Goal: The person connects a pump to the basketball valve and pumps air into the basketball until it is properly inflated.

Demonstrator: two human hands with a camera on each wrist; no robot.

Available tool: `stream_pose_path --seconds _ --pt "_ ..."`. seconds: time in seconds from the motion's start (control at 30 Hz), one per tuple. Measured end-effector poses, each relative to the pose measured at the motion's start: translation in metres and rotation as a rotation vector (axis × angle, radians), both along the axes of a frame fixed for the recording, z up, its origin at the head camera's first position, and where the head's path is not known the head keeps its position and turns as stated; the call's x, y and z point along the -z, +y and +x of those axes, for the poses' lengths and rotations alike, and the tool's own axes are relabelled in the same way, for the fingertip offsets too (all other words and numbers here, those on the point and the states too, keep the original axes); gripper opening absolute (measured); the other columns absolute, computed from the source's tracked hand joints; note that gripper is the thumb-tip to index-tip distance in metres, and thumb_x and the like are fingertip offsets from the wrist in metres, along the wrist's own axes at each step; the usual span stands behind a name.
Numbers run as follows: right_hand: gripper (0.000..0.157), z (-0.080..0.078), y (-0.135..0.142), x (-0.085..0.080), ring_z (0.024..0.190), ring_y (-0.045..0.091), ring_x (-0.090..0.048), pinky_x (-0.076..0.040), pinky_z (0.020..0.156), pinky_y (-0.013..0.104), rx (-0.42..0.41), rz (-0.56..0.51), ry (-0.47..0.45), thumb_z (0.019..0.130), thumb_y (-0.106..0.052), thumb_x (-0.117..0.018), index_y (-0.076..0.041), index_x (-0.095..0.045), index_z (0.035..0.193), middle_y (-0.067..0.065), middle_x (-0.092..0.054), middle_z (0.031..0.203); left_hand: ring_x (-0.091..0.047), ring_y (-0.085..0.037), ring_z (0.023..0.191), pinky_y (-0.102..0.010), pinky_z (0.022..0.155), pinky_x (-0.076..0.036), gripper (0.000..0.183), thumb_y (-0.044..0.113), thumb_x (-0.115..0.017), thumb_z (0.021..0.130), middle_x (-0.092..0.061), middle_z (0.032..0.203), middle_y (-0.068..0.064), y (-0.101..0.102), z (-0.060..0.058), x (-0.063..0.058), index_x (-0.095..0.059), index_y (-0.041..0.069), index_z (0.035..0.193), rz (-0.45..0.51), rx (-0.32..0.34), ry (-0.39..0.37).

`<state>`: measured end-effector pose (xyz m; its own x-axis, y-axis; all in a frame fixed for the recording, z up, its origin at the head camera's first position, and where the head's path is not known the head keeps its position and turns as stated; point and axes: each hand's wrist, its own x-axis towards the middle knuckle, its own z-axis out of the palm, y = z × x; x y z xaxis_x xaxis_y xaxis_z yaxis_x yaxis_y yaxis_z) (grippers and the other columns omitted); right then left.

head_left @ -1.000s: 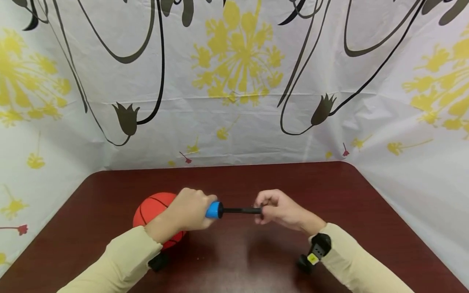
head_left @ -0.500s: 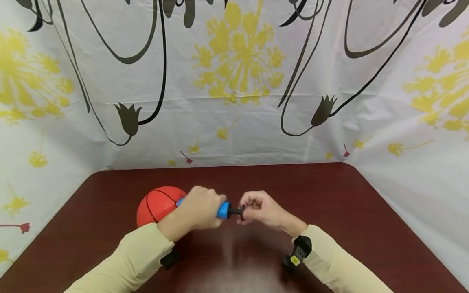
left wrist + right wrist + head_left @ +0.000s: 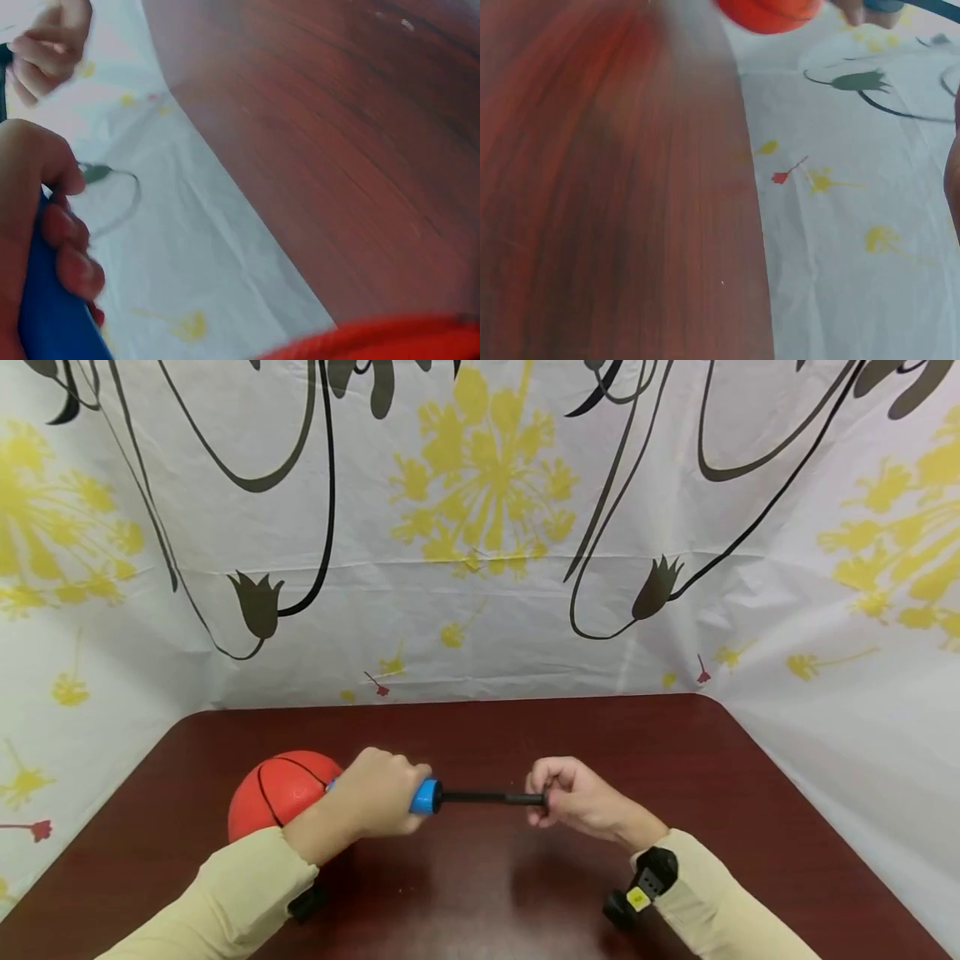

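Observation:
My left hand (image 3: 378, 793) wraps its fingers round the blue barrel (image 3: 425, 797) of a small hand pump, held roughly level above the table. A long stretch of the black pump rod (image 3: 487, 797) sticks out to the right. At its end my right hand (image 3: 577, 802) pinches the black handle between thumb and fingers. An orange-red toy basketball (image 3: 281, 789) sits at the pump's left end, partly behind the left hand and forearm; where pump and ball meet is hidden. In the left wrist view, curled fingers grip the blue barrel (image 3: 56, 315).
The dark red-brown table (image 3: 600, 735) has a rounded far edge. Behind and beside it hangs a white cloth (image 3: 480, 635) with yellow flowers and dark stems. A black device (image 3: 651, 877) is strapped to the right wrist.
The rod was pushed most of the way into the barrel half a second ago and is now drawn far out again. My left hand, the pump and the basketball have shifted left, my right hand right.

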<state>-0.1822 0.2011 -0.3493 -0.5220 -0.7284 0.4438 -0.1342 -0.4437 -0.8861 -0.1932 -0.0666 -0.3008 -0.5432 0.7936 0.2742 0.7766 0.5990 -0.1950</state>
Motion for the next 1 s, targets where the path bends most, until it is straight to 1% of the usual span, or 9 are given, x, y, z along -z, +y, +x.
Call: stream_pose_path --seconds 0.17,0.2,0.3,0.43,0.6,0.7,0.8,0.87,1.0 --pt "0.024 -0.001 -0.029 -0.001 0.073 0.012 -0.063 -0.051 0.06 0.03 0.116 0.085 0.095 0.083 -0.018 -0.059 0.004 -0.049 0.082 0.004 -0.058 0.08 -0.036 -0.006 0.04 -0.023 0.04 -0.032 0.026 0.032 -0.066 0.064 -0.038 0.048 0.007 0.019 0.008 -0.003 -0.046 0.015 0.062 -0.001 0.016 0.031" --pt "0.026 -0.001 -0.033 -0.003 0.072 0.013 -0.063 -0.051 0.059 0.033 0.134 0.104 0.118 0.083 -0.016 -0.06 0.007 -0.048 0.082 0.008 -0.06 0.078 -0.035 -0.006 0.04 -0.022 0.039 -0.031 0.026 0.032 -0.066 0.064 -0.037 0.048 0.007 0.021 0.009 -0.003 -0.046 0.015 0.062 0.007 0.021 0.035" --pt "0.025 0.001 -0.034 -0.01 0.069 0.012 -0.063 -0.051 0.057 0.04 0.173 0.18 0.176 0.082 -0.011 -0.06 0.012 -0.048 0.083 0.008 -0.062 0.075 -0.034 -0.005 0.04 -0.021 0.039 -0.03 0.025 0.032 -0.066 0.066 -0.038 0.048 0.007 0.02 0.011 -0.004 -0.047 0.015 0.065 0.022 0.042 0.008" --pt "0.014 0.007 -0.019 -0.015 0.07 0.01 -0.062 -0.051 0.059 0.034 0.157 0.186 0.146 0.082 -0.007 -0.06 0.005 -0.053 0.085 0.001 -0.064 0.078 -0.036 -0.005 0.04 -0.02 0.038 -0.03 0.026 0.032 -0.066 0.067 -0.04 0.049 0.007 0.012 0.009 -0.004 -0.048 0.014 0.068 0.041 0.073 -0.006" --pt "0.01 0.012 0.009 -0.012 0.078 0.01 -0.061 -0.049 0.064 0.02 0.031 0.034 0.047 0.087 -0.017 -0.054 -0.008 -0.055 0.091 0.001 -0.061 0.084 -0.039 -0.004 0.041 -0.02 0.039 -0.033 0.027 0.031 -0.069 0.065 -0.042 0.05 0.007 -0.002 0.004 -0.003 -0.05 0.012 0.072 0.058 0.052 0.032" --pt "0.015 0.011 0.014 -0.009 0.081 0.009 -0.059 -0.047 0.067 0.018 -0.034 -0.016 -0.001 0.089 -0.023 -0.05 -0.01 -0.054 0.093 0.002 -0.059 0.086 -0.038 -0.005 0.04 -0.02 0.039 -0.032 0.027 0.031 -0.069 0.065 -0.042 0.049 0.007 -0.005 0.002 -0.003 -0.05 0.012 0.071 0.056 0.044 0.05" --pt "0.012 0.009 0.005 -0.003 0.079 0.009 -0.06 -0.048 0.065 0.018 -0.016 -0.008 -0.019 0.088 -0.023 -0.052 -0.011 -0.054 0.09 0.001 -0.058 0.085 -0.04 -0.006 0.042 -0.022 0.039 -0.033 0.026 0.03 -0.068 0.065 -0.044 0.051 0.006 -0.002 0.004 -0.005 -0.05 0.013 0.07 0.03 0.032 0.044" --pt "0.009 0.008 -0.006 0.0 0.077 0.01 -0.061 -0.049 0.064 0.021 0.033 0.018 -0.005 0.086 -0.018 -0.055 -0.01 -0.054 0.088 0.002 -0.058 0.083 -0.04 -0.006 0.042 -0.023 0.04 -0.033 0.025 0.03 -0.068 0.064 -0.043 0.051 0.006 0.003 0.005 -0.004 -0.049 0.013 0.068 0.007 0.016 0.042" --pt "0.017 0.006 -0.028 0.005 0.076 0.013 -0.063 -0.051 0.065 0.029 0.091 0.084 0.057 0.085 -0.011 -0.057 0.004 -0.048 0.085 0.002 -0.061 0.082 -0.038 -0.006 0.042 -0.022 0.04 -0.033 0.025 0.03 -0.068 0.063 -0.041 0.05 0.006 0.014 0.009 -0.001 -0.048 0.014 0.065 -0.019 0.032 0.023"
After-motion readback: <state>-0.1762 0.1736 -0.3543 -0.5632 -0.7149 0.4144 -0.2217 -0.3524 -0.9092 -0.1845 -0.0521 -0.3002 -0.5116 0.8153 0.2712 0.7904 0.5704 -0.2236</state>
